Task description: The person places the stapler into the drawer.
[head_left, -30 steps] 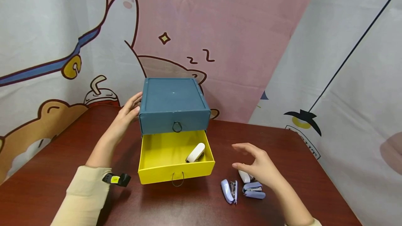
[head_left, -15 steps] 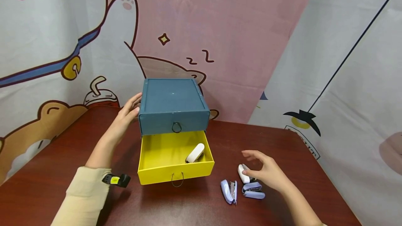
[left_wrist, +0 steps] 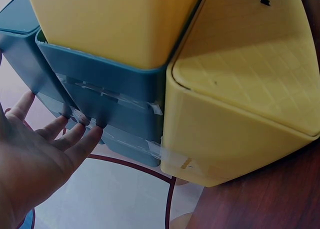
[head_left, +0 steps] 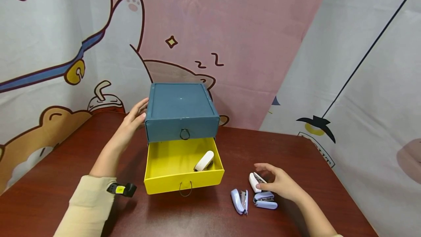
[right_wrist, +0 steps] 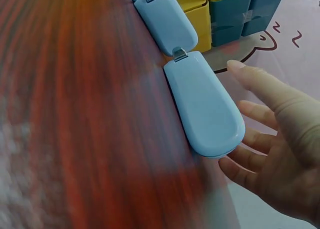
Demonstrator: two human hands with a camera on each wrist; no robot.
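A blue two-tier drawer box (head_left: 181,100) stands on the table, its yellow lower drawer (head_left: 177,185) pulled out with a white stapler (head_left: 204,160) inside. My left hand (head_left: 129,125) rests straight fingertips against the box's left side; the left wrist view shows these fingers (left_wrist: 75,136) at the taped blue wall. Over a second white stapler (head_left: 254,183) on the table, my right hand (head_left: 281,184) hovers with thumb and fingers apart, the thumb tip overlapping the stapler. Close beside it lie two light-blue staplers, one (head_left: 265,204) under the hand and one (head_left: 236,200) further left.
The reddish-brown table (head_left: 184,218) carries everything. Behind it hangs a cartoon-printed cloth (head_left: 246,46). A black band with a yellow tag (head_left: 120,188) is on the left wrist. The drawer's wire ring (head_left: 186,189) sticks out at the front.
My right hand has moved right and down to the white stapler on the table, uncovering more of it. My left hand stays at the box, and the staplers have not moved.
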